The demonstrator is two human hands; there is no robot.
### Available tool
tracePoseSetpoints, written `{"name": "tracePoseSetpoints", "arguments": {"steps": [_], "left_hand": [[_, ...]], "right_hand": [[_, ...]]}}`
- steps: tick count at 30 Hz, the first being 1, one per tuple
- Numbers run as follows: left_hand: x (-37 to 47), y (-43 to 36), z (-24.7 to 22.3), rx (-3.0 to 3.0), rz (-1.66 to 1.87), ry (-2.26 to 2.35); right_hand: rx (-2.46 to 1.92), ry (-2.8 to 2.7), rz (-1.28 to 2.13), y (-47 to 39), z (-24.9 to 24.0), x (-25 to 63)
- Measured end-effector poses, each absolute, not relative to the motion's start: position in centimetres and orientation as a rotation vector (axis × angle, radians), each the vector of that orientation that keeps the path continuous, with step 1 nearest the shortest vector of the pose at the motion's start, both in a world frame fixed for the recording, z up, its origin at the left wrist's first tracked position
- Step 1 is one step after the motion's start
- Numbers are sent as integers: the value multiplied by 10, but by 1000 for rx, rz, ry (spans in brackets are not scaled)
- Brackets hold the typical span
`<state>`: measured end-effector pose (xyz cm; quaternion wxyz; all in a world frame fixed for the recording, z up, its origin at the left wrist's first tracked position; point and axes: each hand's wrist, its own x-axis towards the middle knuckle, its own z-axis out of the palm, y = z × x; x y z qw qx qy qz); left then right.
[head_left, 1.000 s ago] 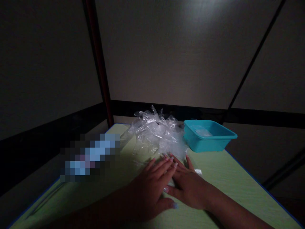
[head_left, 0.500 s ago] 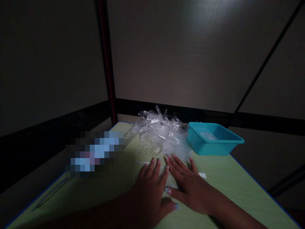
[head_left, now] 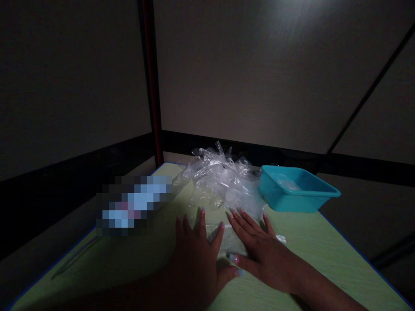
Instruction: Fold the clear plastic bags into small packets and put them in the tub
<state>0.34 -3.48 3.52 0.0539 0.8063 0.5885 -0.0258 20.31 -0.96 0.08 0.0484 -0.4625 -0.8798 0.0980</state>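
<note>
Under our right grip (head_left: 267,255), a clear plastic piece (head_left: 236,242) lies flat

Spread on the green worktop (head_left: 333,259), the clear plastic piece runs beneath the fingers of our right grip and shows in the gap toward our left grip (head_left: 197,259). Both are bare and palm down, with the fingers well parted; we cannot tell whether the left fingertips touch the plastic. At the outer side of the right grip we see a shiny strip (head_left: 281,239), perhaps part of the same piece. Just ahead of both grips sits a crumpled heap of clear plastic (head_left: 223,177), and ahead and to the right of the right grip stands a teal tub (head_left: 292,203) with something pale (head_left: 288,185) inside. Ahead and to the left of the left grip is a pixelated patch (head_left: 142,201), so we can read nothing there; a thin rod (head_left: 76,258) runs from it toward us.

A second ago our left fingers lay across the right ones. Now the left grip has slid off to the left and fanned wider, while the right grip stays over the plastic. Our view has turned slightly left; heap and tub keep their places.
</note>
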Motion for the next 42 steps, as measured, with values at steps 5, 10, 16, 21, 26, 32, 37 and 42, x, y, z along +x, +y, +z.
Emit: {"name": "tracePoseSetpoints", "arguments": {"steps": [5, 10, 16, 21, 26, 32, 37, 42], "left_hand": [[-6, -28, 23, 2538, 159, 1815], [-16, -26, 18, 2676, 244, 1337], [-9, -31, 25, 2579, 185, 1423], [-5, -35, 30, 2492, 58, 1588], [-8, -33, 26, 2468, 25, 1721], [-13, -19, 18, 2610, 322, 1728], [-12, -10, 23, 2740, 345, 1404], [-11, -4, 26, 2737, 335, 1264]], "right_hand": [[-1415, -2694, 247, -9, 0, 204], [-1437, -2700, 268, -11, 3, 202], [-1428, -2694, 278, -10, 2, 202], [-1412, -2694, 280, -10, 3, 203], [-1427, -2700, 304, -11, 6, 201], [-1442, -2706, 297, -10, 6, 201], [-1431, -2696, 287, -12, 5, 200], [-1450, -2652, 167, -14, 16, 208]]}}
